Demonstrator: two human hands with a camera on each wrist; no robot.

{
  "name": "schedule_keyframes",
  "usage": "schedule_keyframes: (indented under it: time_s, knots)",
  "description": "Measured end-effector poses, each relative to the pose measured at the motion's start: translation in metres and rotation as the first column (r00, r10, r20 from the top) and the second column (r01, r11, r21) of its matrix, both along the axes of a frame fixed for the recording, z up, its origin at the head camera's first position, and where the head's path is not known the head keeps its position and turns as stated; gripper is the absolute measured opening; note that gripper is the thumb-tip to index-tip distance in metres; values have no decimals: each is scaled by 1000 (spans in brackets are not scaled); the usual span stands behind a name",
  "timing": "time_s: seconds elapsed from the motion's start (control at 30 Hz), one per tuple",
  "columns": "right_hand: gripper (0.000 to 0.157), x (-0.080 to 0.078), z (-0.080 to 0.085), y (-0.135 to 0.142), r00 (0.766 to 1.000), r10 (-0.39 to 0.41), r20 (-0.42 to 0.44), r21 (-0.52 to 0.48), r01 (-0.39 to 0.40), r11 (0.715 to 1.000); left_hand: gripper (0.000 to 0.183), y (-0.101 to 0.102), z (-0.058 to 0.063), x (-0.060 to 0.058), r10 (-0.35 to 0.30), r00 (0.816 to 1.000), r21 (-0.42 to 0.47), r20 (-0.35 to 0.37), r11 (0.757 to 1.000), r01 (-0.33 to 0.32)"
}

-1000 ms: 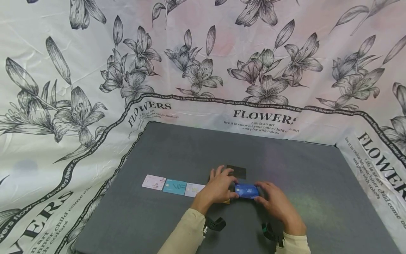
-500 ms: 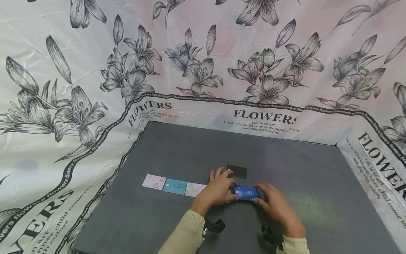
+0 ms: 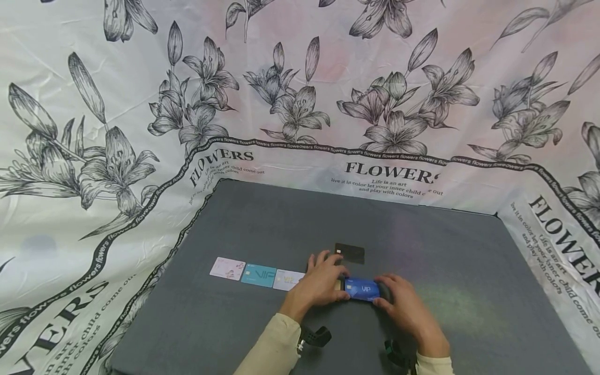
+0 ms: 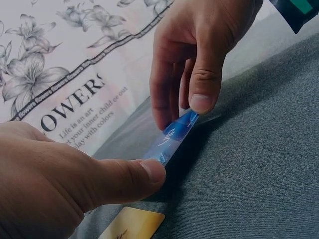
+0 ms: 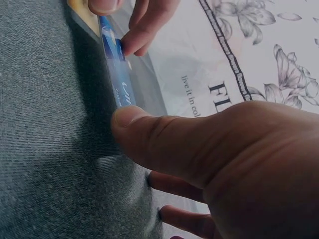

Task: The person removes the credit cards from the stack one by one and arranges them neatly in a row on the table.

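Note:
A blue VIP card (image 3: 362,289) spans the space between my two hands. My left hand (image 3: 319,282) pinches its left end, thumb on the near corner. At the right end, the thumb and fingers of my right hand (image 3: 407,304) grip the other short side. The left wrist view shows the card (image 4: 172,139) tilted close over the cloth, its shadow beneath. A gold card (image 4: 133,223) lies just below the left thumb; the left hand mostly covers it in the head view. Just beyond the left fingertips lies a black card (image 3: 352,253).
Left of my hands a row of cards lies flat: a white VIP card (image 3: 287,279), a teal VIP card (image 3: 258,275) and a pink floral card (image 3: 227,269). Grey cloth covers the table (image 3: 262,219). A flower-printed curtain (image 3: 290,120) encloses its back and sides.
Both hands have brought the blue card slightly nearer to me and a touch left. The left fingers have drawn back a little from the black card, uncovering its left end.

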State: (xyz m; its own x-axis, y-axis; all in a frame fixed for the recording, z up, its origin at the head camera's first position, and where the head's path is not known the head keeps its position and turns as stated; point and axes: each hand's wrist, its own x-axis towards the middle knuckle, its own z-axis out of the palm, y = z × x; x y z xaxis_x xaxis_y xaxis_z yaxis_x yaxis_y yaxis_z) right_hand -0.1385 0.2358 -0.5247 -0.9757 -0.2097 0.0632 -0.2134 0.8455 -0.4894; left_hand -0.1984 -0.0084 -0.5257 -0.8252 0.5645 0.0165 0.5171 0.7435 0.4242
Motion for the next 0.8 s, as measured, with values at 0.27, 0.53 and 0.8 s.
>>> schedule_keyframes:
  time_s: [0.27, 0.53, 0.8]
  knots:
    - [43, 4, -1, -3, 1000, -14, 4, 6, 14, 1000, 43, -2, 1, 4, -6, 1000, 28, 1, 1000, 6]
    - [43, 5, 0, -7, 999, -15, 41, 47, 13, 999, 41, -3, -13, 2, -12, 999, 41, -34, 999, 14]
    - [43, 9, -3, -12, 1000, -31, -7, 64, 31, 997, 42, -5, -7, 5, -4, 1000, 18, 10, 1000, 4]
